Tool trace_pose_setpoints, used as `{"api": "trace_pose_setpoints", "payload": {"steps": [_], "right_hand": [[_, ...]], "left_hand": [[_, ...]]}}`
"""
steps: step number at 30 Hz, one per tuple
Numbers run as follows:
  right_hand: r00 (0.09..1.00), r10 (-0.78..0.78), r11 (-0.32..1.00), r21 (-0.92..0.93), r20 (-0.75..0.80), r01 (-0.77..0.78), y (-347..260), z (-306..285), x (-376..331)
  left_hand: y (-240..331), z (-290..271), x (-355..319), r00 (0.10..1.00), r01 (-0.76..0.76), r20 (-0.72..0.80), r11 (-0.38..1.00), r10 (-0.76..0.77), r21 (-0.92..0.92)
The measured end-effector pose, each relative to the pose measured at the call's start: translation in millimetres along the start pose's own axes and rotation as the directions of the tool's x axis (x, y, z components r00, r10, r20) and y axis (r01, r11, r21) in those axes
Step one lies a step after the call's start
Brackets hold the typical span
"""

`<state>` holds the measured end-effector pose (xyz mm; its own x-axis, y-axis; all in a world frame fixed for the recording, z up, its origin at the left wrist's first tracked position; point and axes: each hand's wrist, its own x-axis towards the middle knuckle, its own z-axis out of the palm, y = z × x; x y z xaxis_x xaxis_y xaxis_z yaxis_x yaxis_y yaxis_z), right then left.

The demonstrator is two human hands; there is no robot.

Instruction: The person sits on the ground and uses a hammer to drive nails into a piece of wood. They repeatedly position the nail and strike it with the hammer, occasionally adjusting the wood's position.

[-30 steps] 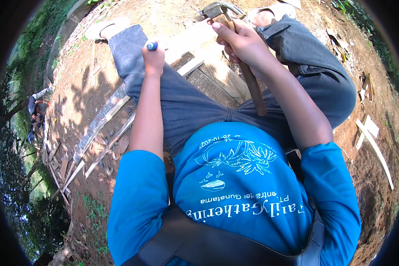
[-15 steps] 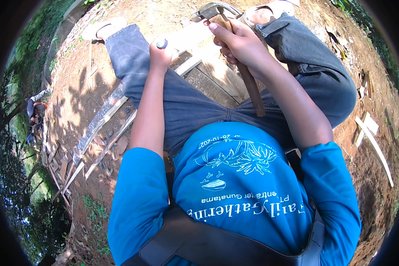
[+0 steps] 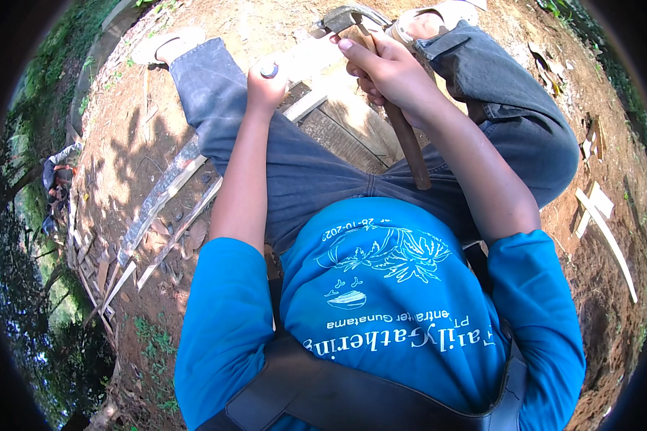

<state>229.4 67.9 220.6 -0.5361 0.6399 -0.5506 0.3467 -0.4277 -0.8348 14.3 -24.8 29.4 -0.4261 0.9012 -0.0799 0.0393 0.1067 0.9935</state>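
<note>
My right hand (image 3: 392,68) is wrapped round the wooden handle of a hammer (image 3: 408,144). Its dark metal head points away from me, and the handle's butt end slants back toward my lap. Left of it, my left hand (image 3: 266,87) is closed in a fist round a handle with a dark, rounded end (image 3: 269,70) sticking out on top. What lies below that fist is hidden and washed out by bright sun. Wooden boards (image 3: 341,140) lie on the ground between my bent legs, just nearer than both hands.
A long, weathered plank (image 3: 162,197) lies on the soil outside my left leg, beside thinner strips. Scrap wood pieces (image 3: 597,208) lie to the right. Another person (image 3: 57,179) crouches far off at the left edge. Dry leaves (image 3: 194,237) litter the ground.
My left fist has shifted slightly to the right, and the handle end in it has tilted a little. My right hand and the hammer look the same.
</note>
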Motion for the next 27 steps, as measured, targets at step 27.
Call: {"api": "trace_pose_setpoints", "payload": {"steps": [27], "right_hand": [[1.000,-0.004,1.000,-0.010,0.020,0.004,0.2,2.0,-1.1]], "left_hand": [[24.4,16.4,-4.7,0.998,-0.011,-0.068,1.000,0.010,-0.003]]}}
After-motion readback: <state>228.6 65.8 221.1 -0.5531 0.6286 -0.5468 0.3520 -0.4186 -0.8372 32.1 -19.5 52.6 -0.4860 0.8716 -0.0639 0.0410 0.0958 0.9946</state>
